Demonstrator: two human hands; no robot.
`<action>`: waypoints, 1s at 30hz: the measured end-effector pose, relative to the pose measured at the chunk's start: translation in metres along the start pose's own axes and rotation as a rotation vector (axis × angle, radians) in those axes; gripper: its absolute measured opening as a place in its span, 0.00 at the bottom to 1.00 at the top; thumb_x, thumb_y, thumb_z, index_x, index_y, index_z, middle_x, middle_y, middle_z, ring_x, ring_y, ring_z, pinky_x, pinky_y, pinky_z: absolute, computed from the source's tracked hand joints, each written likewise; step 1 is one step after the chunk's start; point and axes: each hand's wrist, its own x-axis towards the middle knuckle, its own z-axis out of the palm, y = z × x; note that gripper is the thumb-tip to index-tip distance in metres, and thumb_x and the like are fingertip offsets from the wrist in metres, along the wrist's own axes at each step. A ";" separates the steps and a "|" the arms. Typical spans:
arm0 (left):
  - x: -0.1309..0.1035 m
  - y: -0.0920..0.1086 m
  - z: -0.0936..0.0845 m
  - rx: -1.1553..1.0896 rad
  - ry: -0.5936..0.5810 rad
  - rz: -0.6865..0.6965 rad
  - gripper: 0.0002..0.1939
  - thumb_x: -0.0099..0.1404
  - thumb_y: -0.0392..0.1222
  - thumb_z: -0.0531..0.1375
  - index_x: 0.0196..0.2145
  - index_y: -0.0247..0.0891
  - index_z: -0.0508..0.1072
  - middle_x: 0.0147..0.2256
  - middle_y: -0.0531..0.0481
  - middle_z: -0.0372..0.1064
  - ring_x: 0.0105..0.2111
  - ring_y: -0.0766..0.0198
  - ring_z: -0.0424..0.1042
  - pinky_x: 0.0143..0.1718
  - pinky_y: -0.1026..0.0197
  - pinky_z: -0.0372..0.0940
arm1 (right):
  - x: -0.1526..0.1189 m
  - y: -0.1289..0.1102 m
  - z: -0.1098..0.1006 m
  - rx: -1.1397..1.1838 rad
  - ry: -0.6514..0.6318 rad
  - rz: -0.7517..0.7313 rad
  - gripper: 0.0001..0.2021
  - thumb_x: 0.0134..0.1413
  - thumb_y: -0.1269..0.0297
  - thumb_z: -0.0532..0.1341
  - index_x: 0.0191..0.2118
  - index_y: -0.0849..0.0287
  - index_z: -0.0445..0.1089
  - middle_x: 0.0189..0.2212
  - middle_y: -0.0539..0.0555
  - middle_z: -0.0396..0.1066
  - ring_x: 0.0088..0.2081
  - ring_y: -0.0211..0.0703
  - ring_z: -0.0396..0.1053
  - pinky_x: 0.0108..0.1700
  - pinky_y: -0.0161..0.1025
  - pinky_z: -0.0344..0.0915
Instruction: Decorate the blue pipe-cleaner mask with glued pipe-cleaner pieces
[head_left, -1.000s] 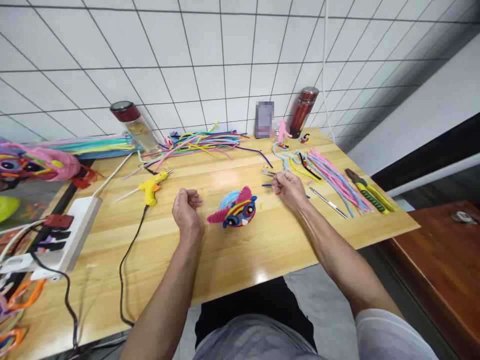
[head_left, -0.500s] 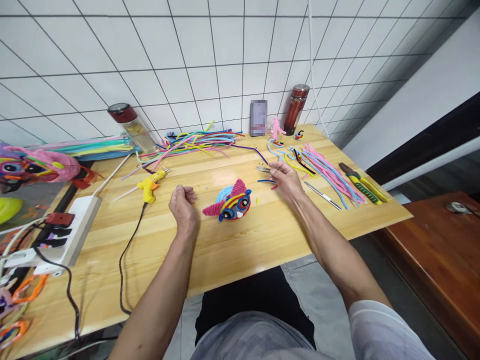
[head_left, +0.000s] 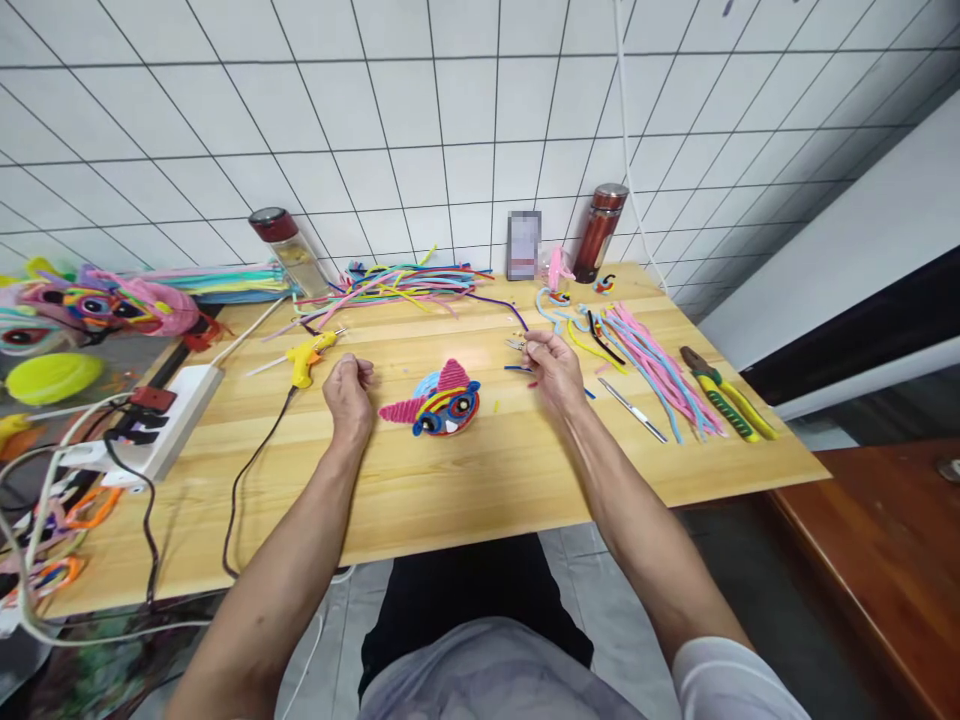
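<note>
My left hand (head_left: pixel 349 400) rests on the table left of a pipe-cleaner animal face, its fingers curled in loosely and nothing showing in them. That face (head_left: pixel 450 405) has pink pointed ears, blue-ringed eyes, yellow and red bands and a light blue coil behind. It lies between my hands, touching neither. To its right, my right hand (head_left: pixel 553 368) is closed on a small pointed metal tool (head_left: pixel 516 344); its grip end is hidden by my fingers. Short blue pipe-cleaner pieces (head_left: pixel 517 368) lie under and beside that hand.
A yellow glue gun (head_left: pixel 304 362) with a black cord lies left, near a white power strip (head_left: pixel 184 415). Pipe-cleaner bundles (head_left: pixel 420 285) lie at the back. Tweezers (head_left: pixel 634 412), pink and blue strips (head_left: pixel 652 365) and pliers (head_left: pixel 724 395) are right. Two bottles and a phone (head_left: pixel 523 245) stand by the wall.
The camera view has shifted, so most things sit a little differently in frame. My right hand still holds the metal tool, and the face stays on the table.
</note>
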 end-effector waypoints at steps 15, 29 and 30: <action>0.005 -0.009 -0.002 0.010 -0.034 0.066 0.18 0.69 0.51 0.56 0.27 0.37 0.73 0.23 0.52 0.67 0.23 0.66 0.63 0.27 0.63 0.58 | -0.003 0.012 0.000 0.025 -0.016 0.192 0.20 0.42 0.57 0.78 0.43 0.53 0.79 0.40 0.53 0.82 0.40 0.43 0.80 0.44 0.40 0.79; 0.002 -0.017 0.003 -0.032 -0.126 0.005 0.19 0.70 0.53 0.56 0.28 0.39 0.73 0.24 0.53 0.66 0.25 0.65 0.65 0.31 0.62 0.62 | 0.008 0.023 -0.004 -0.165 -0.021 -0.028 0.18 0.40 0.60 0.75 0.42 0.52 0.79 0.54 0.56 0.81 0.58 0.52 0.77 0.63 0.51 0.72; 0.002 -0.018 0.004 -0.038 -0.131 0.004 0.19 0.69 0.53 0.56 0.28 0.39 0.73 0.24 0.53 0.66 0.26 0.65 0.66 0.31 0.62 0.62 | 0.010 0.023 -0.004 -0.166 -0.030 -0.056 0.18 0.40 0.61 0.75 0.42 0.52 0.79 0.58 0.55 0.79 0.63 0.53 0.73 0.67 0.52 0.67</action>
